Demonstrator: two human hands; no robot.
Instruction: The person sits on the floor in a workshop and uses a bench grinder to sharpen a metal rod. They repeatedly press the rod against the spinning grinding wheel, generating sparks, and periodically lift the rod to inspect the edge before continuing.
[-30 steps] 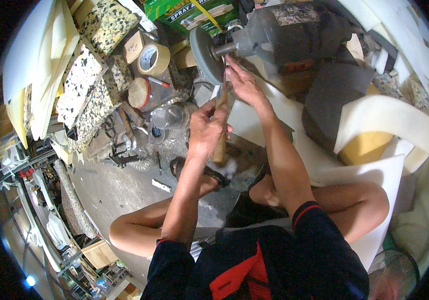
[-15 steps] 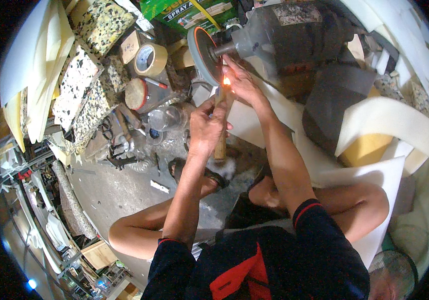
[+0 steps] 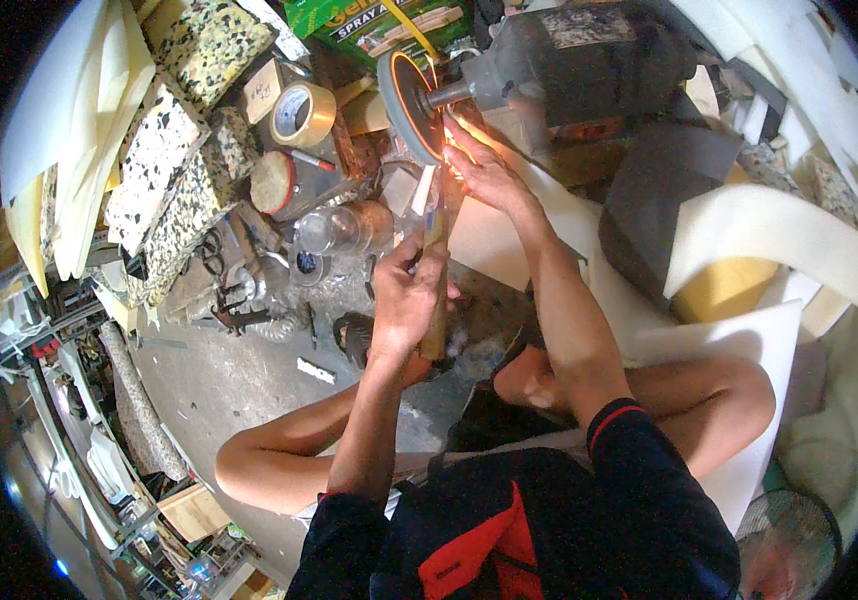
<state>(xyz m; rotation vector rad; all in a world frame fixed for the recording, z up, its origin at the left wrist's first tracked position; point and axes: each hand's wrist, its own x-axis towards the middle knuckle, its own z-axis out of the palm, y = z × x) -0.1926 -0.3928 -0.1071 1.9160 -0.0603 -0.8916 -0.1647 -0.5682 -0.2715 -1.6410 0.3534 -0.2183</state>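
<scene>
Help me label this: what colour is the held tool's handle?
Yellowish-brown handle, clearest in the head view.

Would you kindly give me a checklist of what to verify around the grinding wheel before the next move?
1. Left hand closed around the wooden handle: ok.
2. Right hand well clear of the grinding wheel: not ok, fingertips are right beside it.
3. Gloves worn: not ok, both hands are bare.
4. Wheel rim guarded: not ok, it looks exposed.
5. Tool tip touching the wheel: cannot tell, fingers and orange glare obscure it.

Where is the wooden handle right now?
In the head view, the wooden handle is near the middle, in the left hand, below the grey wheel.
</scene>
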